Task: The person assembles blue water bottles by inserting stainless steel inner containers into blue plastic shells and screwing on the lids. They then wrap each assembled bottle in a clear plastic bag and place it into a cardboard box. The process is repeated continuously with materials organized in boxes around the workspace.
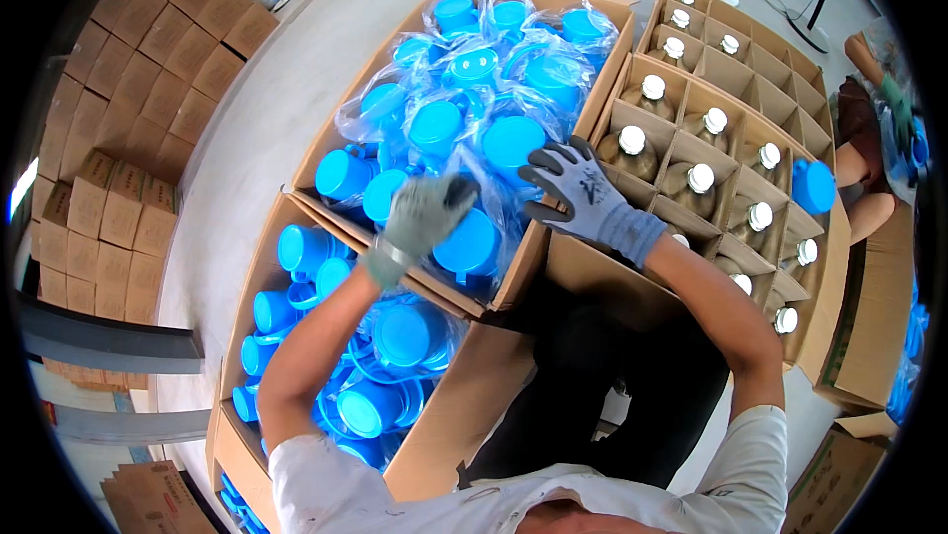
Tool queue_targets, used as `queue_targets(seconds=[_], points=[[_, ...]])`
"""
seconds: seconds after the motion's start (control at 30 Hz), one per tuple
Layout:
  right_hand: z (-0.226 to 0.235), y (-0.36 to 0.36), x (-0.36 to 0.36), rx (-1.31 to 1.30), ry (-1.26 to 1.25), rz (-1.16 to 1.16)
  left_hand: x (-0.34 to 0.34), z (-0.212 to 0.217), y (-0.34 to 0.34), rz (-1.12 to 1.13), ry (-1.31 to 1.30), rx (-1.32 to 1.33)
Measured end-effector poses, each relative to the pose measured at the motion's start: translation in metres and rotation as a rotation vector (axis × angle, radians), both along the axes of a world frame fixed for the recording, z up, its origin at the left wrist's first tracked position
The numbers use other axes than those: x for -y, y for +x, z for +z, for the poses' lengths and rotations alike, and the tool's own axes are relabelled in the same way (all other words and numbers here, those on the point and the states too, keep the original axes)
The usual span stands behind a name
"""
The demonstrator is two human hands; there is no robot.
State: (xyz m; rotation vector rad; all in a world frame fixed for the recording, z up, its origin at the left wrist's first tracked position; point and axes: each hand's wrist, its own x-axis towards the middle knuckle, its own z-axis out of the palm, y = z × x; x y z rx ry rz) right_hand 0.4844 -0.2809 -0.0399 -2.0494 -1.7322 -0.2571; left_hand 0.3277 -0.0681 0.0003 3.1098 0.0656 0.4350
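In front of me a cardboard box (306,154) is full of blue lidded plastic cups (435,127), covered by a crumpled clear plastic bag (482,177). My left hand (420,221), in a grey-green glove, is over the near cups, its curled fingers closed on the film; the fingertips are slightly blurred. Beside the box's right wall my right hand (585,196) wears a grey-blue glove. Its fingers are apart and reach left over the film next to a large blue cup (513,143), with nothing held in them.
Right of me, divided boxes (739,90) hold white-capped bottles (700,178); one blue cup (813,187) sits among them. A second box of blue cups (410,334) stands at near left. Cartons (128,90) are stacked far left. Another person's gloved hand (897,110) shows at far right.
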Motion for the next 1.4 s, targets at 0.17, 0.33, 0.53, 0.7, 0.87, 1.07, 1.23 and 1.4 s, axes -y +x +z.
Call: queue_targets(seconds=[0.17, 0.33, 0.53, 0.7, 0.87, 1.07, 1.23, 1.4], points=[[-0.001, -0.027, -0.028, 0.138, 0.058, 0.107, -0.039, -0.049, 0.048, 0.063, 0.104, -0.359], [0.013, -0.027, 0.062, -0.064, -0.057, -0.106, 0.008, -0.004, 0.011, -0.113, -0.166, -0.343], [-0.011, -0.070, 0.131, -0.213, -0.055, -0.166, 0.018, -0.017, -0.060, -0.107, 0.047, -0.334], [0.023, -0.095, 0.161, -0.237, 0.022, -0.174, 0.041, 0.116, -0.061, -0.157, -0.043, 0.293], [0.116, -0.099, 0.148, -0.418, 0.408, -0.127, 0.056, 0.330, -0.076, -0.390, 0.113, 0.415], [0.203, -0.149, 0.138, -0.808, 0.762, 0.231, 0.128, 0.412, -0.055, -0.410, -0.165, 0.106], [0.134, -0.198, 0.208, -1.299, 0.596, -0.091, 0.170, 0.279, -0.018, -0.611, 0.099, 0.366], [0.041, -0.255, 0.254, -1.555, 0.537, -0.326, 0.242, 0.181, -0.088, -0.630, -0.207, 0.296]])
